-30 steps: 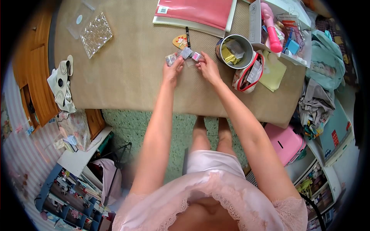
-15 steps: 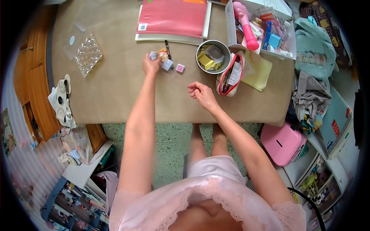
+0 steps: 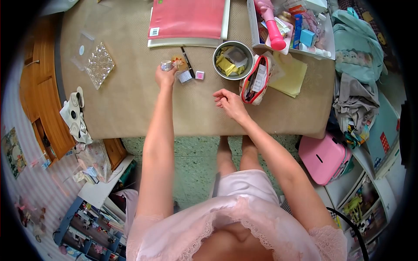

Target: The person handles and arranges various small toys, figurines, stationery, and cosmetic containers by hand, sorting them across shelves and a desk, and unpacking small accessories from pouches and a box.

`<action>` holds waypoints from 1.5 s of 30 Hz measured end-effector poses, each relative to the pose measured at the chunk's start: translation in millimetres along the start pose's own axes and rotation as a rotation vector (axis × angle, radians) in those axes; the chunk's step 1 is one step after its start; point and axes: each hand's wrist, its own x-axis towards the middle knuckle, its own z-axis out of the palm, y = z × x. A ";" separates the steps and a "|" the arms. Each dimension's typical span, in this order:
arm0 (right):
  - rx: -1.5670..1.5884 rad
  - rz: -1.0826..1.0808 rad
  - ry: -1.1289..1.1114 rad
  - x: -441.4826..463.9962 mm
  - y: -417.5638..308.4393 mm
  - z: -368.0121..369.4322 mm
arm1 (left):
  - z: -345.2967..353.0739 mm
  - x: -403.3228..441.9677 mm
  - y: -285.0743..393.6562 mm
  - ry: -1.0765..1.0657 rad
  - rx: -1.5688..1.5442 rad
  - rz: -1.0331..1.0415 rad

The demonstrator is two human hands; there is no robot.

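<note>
My left hand [image 3: 165, 76] is closed on a small patterned roll [image 3: 166, 65] above the table. Just right of it lie a small grey-white block [image 3: 184, 77] and a small pink square in a white case [image 3: 200, 75]. An orange-yellow piece [image 3: 177, 60] and a black pen [image 3: 187, 60] are behind them. My right hand [image 3: 230, 103] hovers near the table's front, its fingers curled with nothing visible in them. A round tin [image 3: 233, 61] with yellow and clear packets stands beyond it, beside a red-edged pouch [image 3: 257, 80].
A pink folder [image 3: 187, 19] lies at the back. The white box [image 3: 327, 53] of odds and ends is at back right, with yellow sheets [image 3: 291, 78] before it. A glittery square packet [image 3: 101, 65] lies left. White goggle-like cloth [image 3: 76, 117] hangs at the left edge.
My hands have moved apart. The right one let go of the pink square, which now lies on the table, and drew back. My left hand moved left with the roll; the view shifted.
</note>
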 end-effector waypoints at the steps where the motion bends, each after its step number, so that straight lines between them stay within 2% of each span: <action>1: -0.001 0.004 0.004 -1.0 -1.6 -2.9 | -12.9 -16.8 12.3 0.130 -0.047 0.014; 2: 0.004 -0.006 0.002 -2.9 -3.9 -5.3 | -23.2 -30.3 18.9 0.139 -0.045 0.022; 4: -0.031 -0.012 0.015 -6.1 -10.5 -10.9 | -43.9 -54.7 32.3 0.384 -0.251 -0.066; 6: -0.020 -0.023 0.014 -11.0 -18.1 -15.6 | -56.7 -78.6 34.6 0.391 -0.367 -0.151; 8: -0.011 -0.036 0.015 -18.1 -25.9 -18.5 | -69.0 -119.6 50.5 0.212 -0.729 -0.248; 14: 0.135 -0.036 -0.013 -55.1 -67.7 -29.1 | -87.1 -243.7 107.2 -0.120 -0.873 -0.330; 15: 0.138 -0.064 0.005 -62.7 -75.8 -34.2 | -88.9 -255.7 115.7 -0.131 -0.880 -0.297; 17: 0.189 -0.121 -0.048 -85.6 -88.9 -43.9 | -94.7 -278.8 128.8 -0.314 -0.885 -0.230; 19: 0.216 -0.203 0.030 -114.7 -107.4 -51.0 | -109.1 -295.8 150.7 -0.354 -0.962 -0.177; 21: 0.382 -0.271 0.072 -148.1 -120.2 -57.6 | -127.6 -311.9 172.2 -0.408 -1.042 -0.122; 25: 0.501 -0.413 0.154 -243.7 -142.4 -53.0 | -172.9 -355.2 188.2 -0.566 -1.139 -0.030; 26: 0.552 -0.424 0.194 -276.3 -149.1 -45.8 | -188.3 -372.6 190.4 -0.662 -1.190 -0.003; 27: 0.539 -0.436 0.218 -301.0 -145.0 -40.5 | -198.2 -389.1 189.5 -0.754 -1.248 0.018; 29: 0.632 -0.593 0.231 -349.9 -132.1 -27.9 | -211.7 -424.2 176.2 -0.825 -1.261 0.074; 34: 0.740 -0.721 0.398 -461.7 -98.0 -21.5 | -233.4 -521.3 182.4 -1.023 -1.161 0.174; 36: 0.899 -0.813 0.403 -511.2 -77.4 -28.8 | -225.4 -565.5 186.5 -1.085 -1.125 0.182; 40: 0.931 -0.911 0.485 -634.4 -36.9 -45.0 | -192.1 -660.5 191.1 -1.291 -1.124 0.210; 45: 0.907 -1.022 0.813 -788.8 61.6 -57.1 | -139.5 -823.6 184.8 -1.518 -0.941 0.221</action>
